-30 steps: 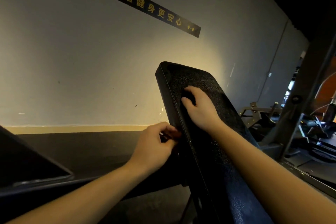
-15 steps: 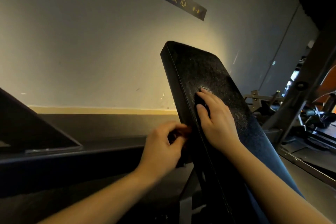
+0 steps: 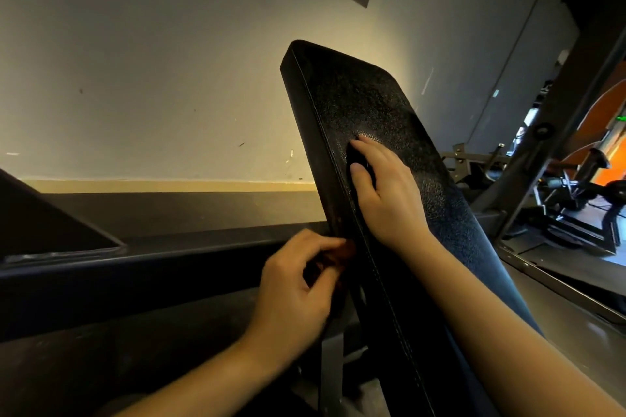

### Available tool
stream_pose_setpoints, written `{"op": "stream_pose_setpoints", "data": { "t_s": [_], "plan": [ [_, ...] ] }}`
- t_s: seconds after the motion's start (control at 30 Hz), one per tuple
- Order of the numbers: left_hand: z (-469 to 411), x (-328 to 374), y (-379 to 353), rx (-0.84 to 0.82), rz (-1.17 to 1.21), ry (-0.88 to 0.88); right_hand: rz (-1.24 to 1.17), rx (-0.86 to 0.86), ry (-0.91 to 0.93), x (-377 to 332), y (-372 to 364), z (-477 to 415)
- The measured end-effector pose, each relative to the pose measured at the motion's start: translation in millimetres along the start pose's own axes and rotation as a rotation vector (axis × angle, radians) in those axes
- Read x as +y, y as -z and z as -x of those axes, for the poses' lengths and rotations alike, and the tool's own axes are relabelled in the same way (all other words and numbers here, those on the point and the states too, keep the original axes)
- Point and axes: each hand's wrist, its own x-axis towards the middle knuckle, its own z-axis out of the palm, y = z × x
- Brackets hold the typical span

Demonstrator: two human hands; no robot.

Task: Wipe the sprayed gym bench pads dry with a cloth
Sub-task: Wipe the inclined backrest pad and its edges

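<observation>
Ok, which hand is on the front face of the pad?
The right hand, laid on the textured face of the pad with a dark cloth under its fingers. The left hand only grips the side edge, lower down.

The pad (image 3: 366,101) is bare above the right hand (image 3: 389,200); a slanted steel post (image 3: 548,145) stands near its right side.
</observation>
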Motion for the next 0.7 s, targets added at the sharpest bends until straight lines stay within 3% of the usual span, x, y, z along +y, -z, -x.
{"op": "stream_pose_setpoints", "data": {
  "t_s": [0.1,0.17,0.27,0.53,0.6,0.7],
  "plan": [
    [-28.3,-2.5,0.3,0.054,-0.082,-0.035,-0.017,-0.003,-0.009,-0.1,-0.4,1.0],
    [-76.3,-5.0,5.7,0.159,-0.070,0.020,-0.033,0.001,-0.007,0.9,-1.3,1.7],
    [-119.8,-8.6,18.5,0.180,-0.047,0.050,-0.032,0.011,-0.001,1.8,-0.8,0.3],
    [9.2,4.7,-5.8,0.011,0.010,0.047,-0.031,0.023,-0.007,1.7,-1.4,0.9],
    [-8.2,3.4,-2.8,-0.005,-0.052,0.009,-0.033,0.025,-0.012,1.4,-1.2,0.7],
    [-84.4,-12.5,7.9,0.150,-0.097,0.078,-0.040,0.032,-0.006,1.3,-0.9,0.5]
  ]
}}
